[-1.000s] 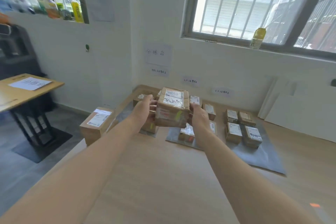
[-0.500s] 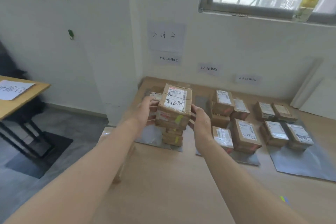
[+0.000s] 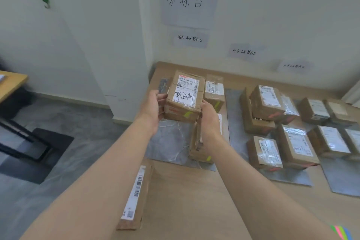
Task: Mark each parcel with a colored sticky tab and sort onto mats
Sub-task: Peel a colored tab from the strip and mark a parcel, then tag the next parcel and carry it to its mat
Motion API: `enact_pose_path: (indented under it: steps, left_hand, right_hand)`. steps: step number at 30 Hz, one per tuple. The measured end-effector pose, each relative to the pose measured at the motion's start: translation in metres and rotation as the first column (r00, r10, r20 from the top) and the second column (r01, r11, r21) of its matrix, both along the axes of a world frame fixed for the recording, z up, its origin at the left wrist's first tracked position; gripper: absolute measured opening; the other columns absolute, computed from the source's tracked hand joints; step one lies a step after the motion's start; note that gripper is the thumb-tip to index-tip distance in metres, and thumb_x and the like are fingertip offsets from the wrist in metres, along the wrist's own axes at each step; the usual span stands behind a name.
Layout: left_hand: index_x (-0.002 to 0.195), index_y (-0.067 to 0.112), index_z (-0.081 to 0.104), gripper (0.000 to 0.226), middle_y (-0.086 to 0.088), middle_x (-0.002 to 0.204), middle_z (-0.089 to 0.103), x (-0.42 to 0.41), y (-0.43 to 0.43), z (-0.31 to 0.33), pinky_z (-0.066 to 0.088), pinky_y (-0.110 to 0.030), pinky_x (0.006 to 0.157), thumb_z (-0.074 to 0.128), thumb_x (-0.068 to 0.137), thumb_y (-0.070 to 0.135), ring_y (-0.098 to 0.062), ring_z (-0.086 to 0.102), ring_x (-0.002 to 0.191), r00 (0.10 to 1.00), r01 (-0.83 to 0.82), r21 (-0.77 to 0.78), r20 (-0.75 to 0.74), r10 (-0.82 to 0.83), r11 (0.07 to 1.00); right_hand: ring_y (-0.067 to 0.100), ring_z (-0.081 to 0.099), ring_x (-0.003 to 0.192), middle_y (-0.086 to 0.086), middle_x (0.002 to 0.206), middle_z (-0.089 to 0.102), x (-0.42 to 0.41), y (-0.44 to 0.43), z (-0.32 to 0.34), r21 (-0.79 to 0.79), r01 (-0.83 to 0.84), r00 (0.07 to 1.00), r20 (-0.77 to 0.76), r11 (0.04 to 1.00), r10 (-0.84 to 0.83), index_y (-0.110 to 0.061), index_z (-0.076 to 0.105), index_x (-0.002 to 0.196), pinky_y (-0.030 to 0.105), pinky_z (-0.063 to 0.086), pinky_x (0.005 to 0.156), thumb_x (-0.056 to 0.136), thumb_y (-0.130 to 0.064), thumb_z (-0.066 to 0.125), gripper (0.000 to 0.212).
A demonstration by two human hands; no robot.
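Observation:
I hold a cardboard parcel with a white label and a yellow sticky tab on its front side, above the leftmost grey mat. My left hand grips its left side and my right hand grips its right side. Below my right hand stands a stack of parcels with a yellow tab; another yellow-tabbed parcel sits behind. Coloured sticky tabs lie at the bottom right corner.
The middle mat holds several parcels with red tabs. The right mat carries more parcels. A flat parcel overhangs the table's left edge. Paper signs hang on the wall. A desk stands far left.
My view has dropped and come closer to the mats. The parcel in both hands has travelled forward over the left mat, near the stack of yellow-tabbed parcels.

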State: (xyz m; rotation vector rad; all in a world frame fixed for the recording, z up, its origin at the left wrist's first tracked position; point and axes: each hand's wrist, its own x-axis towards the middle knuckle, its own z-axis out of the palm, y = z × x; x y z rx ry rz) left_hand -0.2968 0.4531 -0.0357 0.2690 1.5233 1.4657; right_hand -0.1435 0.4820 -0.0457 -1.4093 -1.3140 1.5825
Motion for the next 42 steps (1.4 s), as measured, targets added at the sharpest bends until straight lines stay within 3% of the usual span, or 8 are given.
enact_pose_path:
  steps: [8,17,23,26,30,35,38,42]
  left_hand:
    - [0.087,0.017,0.064,0.039,0.009,0.057,0.069,-0.026,0.069,-0.052,0.045,-0.029,0.067,0.033,0.103,0.035,-0.014,0.058,0.07,0.996,-0.074,-0.039,0.049,0.076,0.997]
    - [0.105,0.013,0.06,0.034,-0.009,0.106,0.067,-0.052,0.112,-0.09,0.047,-0.036,0.099,0.038,0.102,0.039,-0.022,0.062,0.106,0.994,0.017,-0.039,0.107,-0.013,0.999]
    - [0.125,0.013,0.059,0.049,-0.006,0.114,0.068,-0.054,0.117,-0.096,0.045,-0.033,0.096,0.033,0.102,0.048,-0.017,0.061,0.109,0.99,0.105,-0.067,0.096,-0.099,0.992]
    - [0.148,0.017,0.043,0.06,-0.003,0.144,0.054,-0.052,0.112,-0.093,0.032,-0.037,0.112,0.029,0.101,0.052,-0.018,0.051,0.128,0.98,0.186,-0.1,0.087,-0.177,0.978]
    - [0.156,0.024,0.03,0.063,0.0,0.166,0.015,-0.052,0.104,-0.078,0.015,-0.041,0.121,0.027,0.101,0.054,-0.023,0.013,0.153,0.981,0.189,-0.1,0.07,-0.183,0.977]
    - [0.155,0.024,0.033,0.062,-0.002,0.167,0.011,-0.047,0.081,-0.044,0.011,-0.044,0.123,0.026,0.101,0.055,-0.024,0.005,0.154,0.98,0.197,-0.097,-0.018,-0.2,0.976]
    - [0.154,0.024,0.034,0.061,0.0,0.167,0.014,-0.038,0.057,-0.021,0.012,-0.042,0.123,0.027,0.102,0.053,-0.024,0.007,0.154,0.973,0.216,-0.072,-0.068,-0.221,0.974]
    - [0.153,0.024,0.037,0.059,-0.002,0.166,0.016,-0.023,0.007,0.007,0.012,-0.043,0.125,0.024,0.103,0.052,-0.021,0.009,0.154,0.96,0.245,-0.037,-0.13,-0.248,0.969]
  right_hand:
    - [0.009,0.062,0.111,-0.014,0.113,0.072,-0.036,0.068,-0.051,-0.077,0.023,1.0,0.011,0.997,-0.022,-0.035,0.067,0.119,0.035,0.046,0.098,0.097,-0.044,0.04,0.036]
    - [0.016,0.052,0.119,-0.009,0.127,0.061,-0.073,0.117,-0.086,-0.169,0.022,0.997,0.073,0.985,-0.01,-0.032,0.051,0.138,0.043,0.036,0.105,0.091,-0.054,0.038,0.054]
    - [0.021,0.043,0.117,-0.004,0.136,0.052,-0.088,0.132,-0.087,-0.275,0.05,0.996,0.084,0.96,-0.028,-0.025,0.044,0.147,0.045,0.03,0.101,0.095,-0.058,0.033,0.063]
    - [0.023,0.043,0.115,-0.001,0.142,0.052,-0.088,0.134,-0.082,-0.301,0.066,0.997,0.057,0.951,-0.051,-0.026,0.046,0.147,0.044,0.028,0.093,0.095,-0.06,0.032,0.064]
    - [0.026,0.041,0.133,0.0,0.152,0.046,-0.083,0.131,-0.065,-0.276,0.073,0.997,0.034,0.958,-0.066,-0.027,0.04,0.152,0.048,0.029,0.098,0.096,-0.059,0.031,0.065]
    - [0.022,0.053,0.122,-0.003,0.127,0.064,-0.066,0.115,-0.028,-0.227,0.084,0.996,-0.02,0.97,-0.091,-0.026,0.054,0.135,0.044,0.035,0.109,0.098,-0.06,0.035,0.053]
    - [0.025,0.038,0.143,-0.003,0.156,0.044,-0.051,0.092,-0.006,-0.218,0.086,0.993,-0.061,0.972,-0.101,-0.028,0.038,0.154,0.045,0.028,0.112,0.1,-0.06,0.037,0.063]
    - [0.021,0.037,0.145,-0.002,0.158,0.042,-0.037,0.042,0.017,-0.16,0.067,0.988,-0.128,0.985,-0.088,-0.022,0.042,0.153,0.04,0.028,0.115,0.099,-0.057,0.038,0.065]
